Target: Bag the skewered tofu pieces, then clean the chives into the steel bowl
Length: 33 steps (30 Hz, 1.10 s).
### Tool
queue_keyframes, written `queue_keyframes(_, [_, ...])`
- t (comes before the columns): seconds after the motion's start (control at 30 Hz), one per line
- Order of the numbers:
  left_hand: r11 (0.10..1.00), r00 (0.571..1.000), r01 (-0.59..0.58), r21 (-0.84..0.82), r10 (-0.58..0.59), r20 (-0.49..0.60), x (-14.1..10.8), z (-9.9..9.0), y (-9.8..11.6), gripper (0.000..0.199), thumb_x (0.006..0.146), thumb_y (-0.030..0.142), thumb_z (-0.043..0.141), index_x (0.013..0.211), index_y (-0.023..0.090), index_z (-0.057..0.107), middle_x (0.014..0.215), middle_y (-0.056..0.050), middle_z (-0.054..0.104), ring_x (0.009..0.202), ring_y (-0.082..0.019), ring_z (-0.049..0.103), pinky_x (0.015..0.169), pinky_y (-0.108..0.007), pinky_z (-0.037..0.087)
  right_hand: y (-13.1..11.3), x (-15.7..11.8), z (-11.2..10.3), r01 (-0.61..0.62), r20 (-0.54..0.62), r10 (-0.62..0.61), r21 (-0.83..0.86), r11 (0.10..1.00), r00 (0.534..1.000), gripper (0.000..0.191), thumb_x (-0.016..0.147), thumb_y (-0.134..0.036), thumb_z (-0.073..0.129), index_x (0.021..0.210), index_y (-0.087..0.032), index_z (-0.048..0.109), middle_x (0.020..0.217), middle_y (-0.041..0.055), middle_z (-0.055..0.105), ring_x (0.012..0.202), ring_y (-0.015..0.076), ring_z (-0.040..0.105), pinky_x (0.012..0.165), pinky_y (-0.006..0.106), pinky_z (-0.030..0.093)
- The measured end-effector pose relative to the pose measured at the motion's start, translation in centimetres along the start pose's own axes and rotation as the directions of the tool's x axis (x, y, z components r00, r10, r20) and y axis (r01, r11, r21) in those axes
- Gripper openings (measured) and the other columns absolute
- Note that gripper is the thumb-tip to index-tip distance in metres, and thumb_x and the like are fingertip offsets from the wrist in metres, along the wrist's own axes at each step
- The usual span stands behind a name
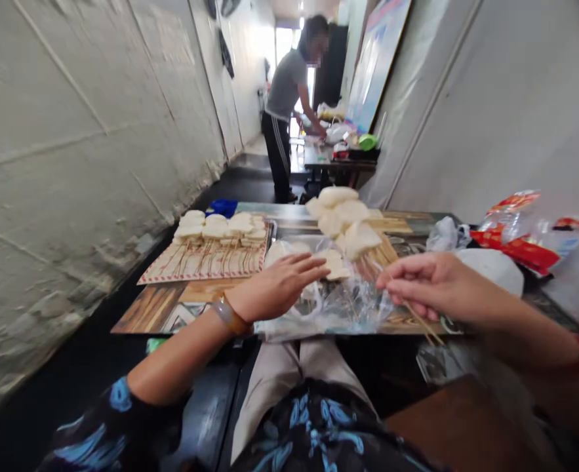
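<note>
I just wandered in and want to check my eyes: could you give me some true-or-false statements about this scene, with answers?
1. The right hand holds thin sticks bearing pale pieces. True.
2. The left hand is clenched into a fist. False: its fingers are stretched out.
3. Skewered pieces lie in a row on the left side of the near table. True.
4. The other person is sitting. False: standing, leaning over another table.
5. Red packaging is at the right. True.

Tbl [144,309] w/ sheet [157,270], clr plastic [370,305]
</note>
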State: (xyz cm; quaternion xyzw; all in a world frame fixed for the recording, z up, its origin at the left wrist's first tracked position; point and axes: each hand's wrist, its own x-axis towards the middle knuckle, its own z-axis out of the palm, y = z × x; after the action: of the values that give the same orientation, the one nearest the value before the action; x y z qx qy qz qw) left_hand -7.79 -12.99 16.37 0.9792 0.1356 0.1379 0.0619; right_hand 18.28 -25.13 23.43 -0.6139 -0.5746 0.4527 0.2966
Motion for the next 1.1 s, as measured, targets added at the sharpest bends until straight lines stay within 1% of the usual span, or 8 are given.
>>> queue_keyframes(0.2, [0.967, 0.991, -0.031, 0.254, -0.003, 0.133, 2.7, 3.1, -1.6, 0.035, 0.089, 0.005, 0.047, 0.114, 0.02, 0.066, 0.126, -0.009, 0.064, 0.128, -0.026, 0.052, 0.113, -0.049, 0.034, 4.1, -1.4, 0.0, -0.084, 0.081, 0.078, 0.067, 0.994, 0.994, 0.036, 0.073, -0.049, 0.073, 0.083, -0.015, 0.07, 0.064, 0.0008, 0.064, 0.043, 0.0055, 0.05, 0.038, 0.016, 0.038])
queue_keyframes(0.37, [0.966, 0.978, 0.21, 0.148, -0.207, -0.031, 2.0, 2.5, -3.1, 0.018, 0.087, 0.012, 0.049, 0.078, 0.016, 0.064, 0.084, -0.007, 0.067, 0.086, -0.02, 0.062, 0.089, -0.037, 0.049, 7.1, -0.6, 1.3, -0.146, 0.187, 0.122, 0.12, 0.982, 0.975, 0.037, 0.072, -0.049, 0.072, 0.081, -0.013, 0.069, 0.065, 0.0013, 0.064, 0.043, 0.0044, 0.047, 0.037, 0.015, 0.035])
queue_keyframes(0.43, [0.929, 0.902, 0.366, -0.05, -0.368, -0.226, 1.1, 1.5, -3.7, 0.013, 0.084, 0.014, 0.051, 0.082, 0.017, 0.063, 0.082, -0.005, 0.067, 0.078, -0.018, 0.061, 0.078, -0.032, 0.049, 8.0, -0.1, 1.9, -0.195, 0.219, 0.167, 0.113, 0.974, 0.961, 0.037, 0.07, -0.049, 0.073, 0.081, -0.014, 0.068, 0.064, 0.0009, 0.063, 0.043, 0.0045, 0.047, 0.037, 0.015, 0.034])
queue_keyframes(0.5, [0.853, 0.767, 0.417, -0.312, -0.515, -0.383, 0.1, 0.5, -3.9, 0.009, 0.082, 0.02, 0.055, 0.085, 0.018, 0.063, 0.079, -0.003, 0.066, 0.076, -0.018, 0.06, 0.073, -0.029, 0.048, 8.8, 0.5, 2.3, -0.22, 0.221, 0.197, 0.088, 0.971, 0.955, 0.037, 0.069, -0.049, 0.073, 0.078, -0.014, 0.068, 0.063, 0.0006, 0.063, 0.043, 0.0048, 0.046, 0.037, 0.016, 0.035])
queue_keyframes(0.6, [0.708, 0.605, 0.335, -0.622, -0.667, -0.434, -0.7, -0.7, -3.6, 0.013, 0.078, 0.03, 0.066, 0.082, 0.017, 0.064, 0.073, -0.001, 0.064, 0.07, -0.015, 0.057, 0.064, -0.026, 0.045, 9.9, 2.1, 2.6, -0.196, 0.147, 0.189, 0.034, 0.98, 0.971, 0.033, 0.071, -0.047, 0.072, 0.071, -0.015, 0.065, 0.059, -0.0004, 0.061, 0.043, 0.0059, 0.047, 0.037, 0.016, 0.036])
queue_keyframes(0.7, [0.646, 0.533, 0.243, -0.723, -0.712, -0.457, -0.5, -1.1, -2.8, 0.017, 0.076, 0.034, 0.071, 0.078, 0.018, 0.067, 0.072, 0.0, 0.064, 0.066, -0.013, 0.055, 0.061, -0.025, 0.043, 10.6, 4.1, 2.8, -0.164, 0.053, 0.164, -0.013, 0.986, 0.985, 0.03, 0.075, -0.044, 0.069, 0.068, -0.016, 0.062, 0.053, -0.0023, 0.056, 0.041, 0.0069, 0.046, 0.037, 0.018, 0.036])
queue_keyframes(0.9, [0.618, 0.541, 0.078, -0.783, -0.686, -0.487, 2.0, -0.9, -2.2, 0.022, 0.087, 0.033, 0.062, 0.073, 0.017, 0.065, 0.075, -0.002, 0.066, 0.073, -0.014, 0.061, 0.069, -0.027, 0.048, 10.3, 6.0, 3.7, -0.158, 0.135, 0.169, -0.087, 0.984, 0.976, 0.032, 0.077, -0.047, 0.067, 0.07, -0.016, 0.064, 0.048, -0.0037, 0.051, 0.039, 0.0072, 0.043, 0.038, 0.019, 0.035])
queue_keyframes(1.1, [0.473, 0.564, -0.087, -0.877, -0.702, -0.434, 3.2, -1.4, -2.7, 0.019, 0.088, 0.035, 0.066, 0.082, 0.018, 0.058, 0.082, -0.002, 0.07, 0.08, -0.014, 0.067, 0.073, -0.026, 0.052, 9.4, 2.1, 2.8, -0.139, 0.116, 0.148, -0.082, 0.987, 0.982, 0.036, 0.078, -0.049, 0.067, 0.087, -0.014, 0.069, 0.067, 0.0018, 0.063, 0.044, 0.007, 0.047, 0.04, 0.019, 0.035])
